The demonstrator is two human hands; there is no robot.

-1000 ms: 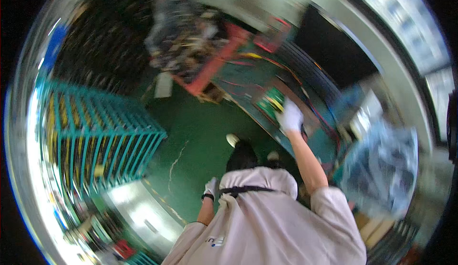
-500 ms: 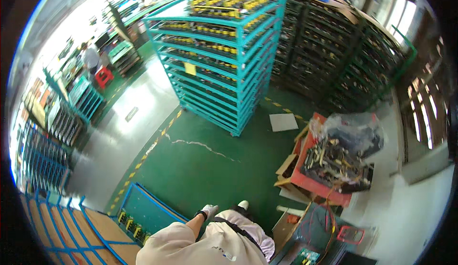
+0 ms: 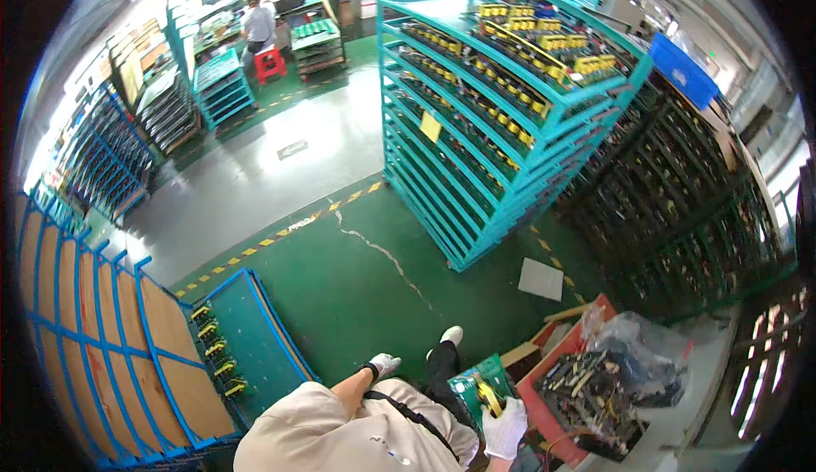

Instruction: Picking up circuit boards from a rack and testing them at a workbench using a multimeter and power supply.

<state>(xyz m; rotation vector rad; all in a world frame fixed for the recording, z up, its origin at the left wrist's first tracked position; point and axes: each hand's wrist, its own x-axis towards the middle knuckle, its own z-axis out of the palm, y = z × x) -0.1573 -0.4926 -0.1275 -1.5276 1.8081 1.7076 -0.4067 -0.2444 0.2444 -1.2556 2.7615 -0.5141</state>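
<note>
My right hand (image 3: 505,429), in a white glove, is closed on a green circuit board (image 3: 463,391) with a yellow-wrapped component on it. The board is tilted in front of my right leg, left of a red bin (image 3: 552,425). My left hand (image 3: 385,363), also gloved and with a dark band at the wrist, hangs beside my body with its fingers loosely extended and nothing in them. Left of it stands a blue-framed cart (image 3: 263,319) with a green top, and a row of boards with yellow parts (image 3: 219,357) lies along its left side.
A tall turquoise rack (image 3: 510,191) loaded with boards stands ahead, beside dark racks (image 3: 671,191). The red bin holds scrap parts and plastic. A white sheet (image 3: 541,279) lies on the green floor. Far off, a person (image 3: 257,23) sits on a red stool (image 3: 269,64).
The view has swung left, so the racks sit further right in the picture. My right hand has come into sight holding the circuit board. My left hand still hangs at my side.
</note>
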